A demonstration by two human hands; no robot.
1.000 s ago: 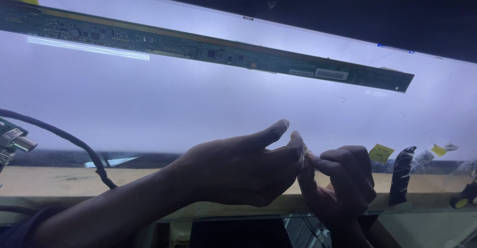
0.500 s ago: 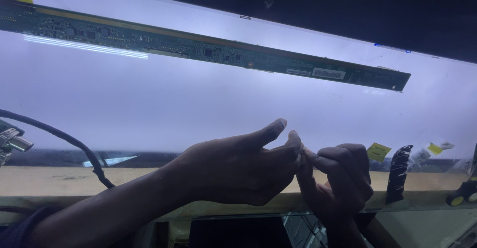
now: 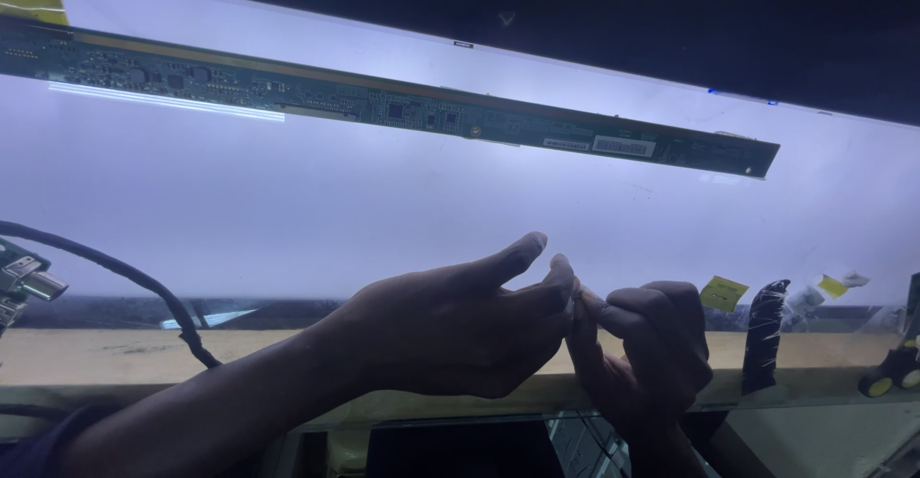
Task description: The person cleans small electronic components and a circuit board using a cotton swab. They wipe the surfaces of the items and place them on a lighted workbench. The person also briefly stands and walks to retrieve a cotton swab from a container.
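Head view: above the near edge of a glowing white panel [image 3: 383, 200], the left hand [image 3: 460, 325] and right hand [image 3: 652, 353] pinch a tiny, barely visible piece [image 3: 576, 293] between closed fingertips. It seems light and flimsy, best held by gentle pinching.

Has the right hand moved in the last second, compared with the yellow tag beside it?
No, barely. The right hand stays just left of the yellow tag, fingertips meeting the left hand in front of the lit panel; any small shift looks like camera motion.
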